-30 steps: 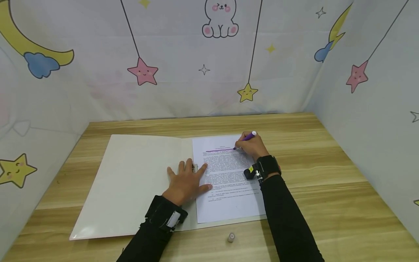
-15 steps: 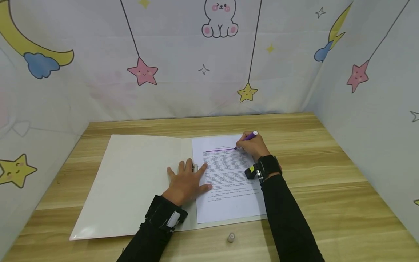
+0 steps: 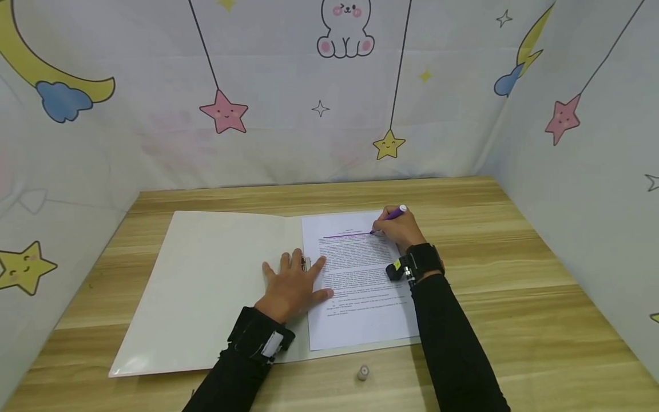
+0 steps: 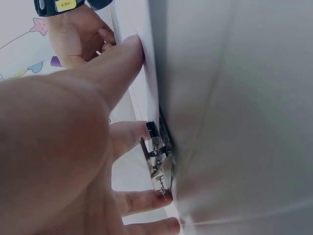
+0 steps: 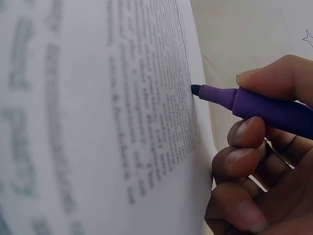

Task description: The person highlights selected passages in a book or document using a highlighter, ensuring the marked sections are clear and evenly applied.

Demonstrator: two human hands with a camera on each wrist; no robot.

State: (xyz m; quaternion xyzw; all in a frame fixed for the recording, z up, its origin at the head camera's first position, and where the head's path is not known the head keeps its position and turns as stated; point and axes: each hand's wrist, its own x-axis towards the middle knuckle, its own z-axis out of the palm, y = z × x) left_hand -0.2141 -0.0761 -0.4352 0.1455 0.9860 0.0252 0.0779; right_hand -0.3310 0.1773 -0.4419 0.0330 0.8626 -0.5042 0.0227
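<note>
A purple marker (image 3: 395, 213) with a white end is pinched between the thumb and fingers of my right hand (image 3: 400, 229). Its dark tip (image 5: 195, 90) meets the printed sheet (image 3: 360, 332) at the right end of a purple line under the top text. That sheet lies on the right side of an opened white folder (image 3: 216, 274). With fingers spread, my left hand (image 3: 290, 289) rests over the folder's middle, thumb on the sheet's left edge. A metal clip (image 4: 157, 156) shows by its fingers in the left wrist view.
A small greyish marker cap (image 3: 363, 373) stands on the wooden table (image 3: 515, 320) in front of the folder. Cloth walls (image 3: 288, 149) printed with stars and a moon enclose the table's back and sides.
The right hand and marker have shifted slightly to the right, and the purple line reaches a little further. The left hand stays in place.
</note>
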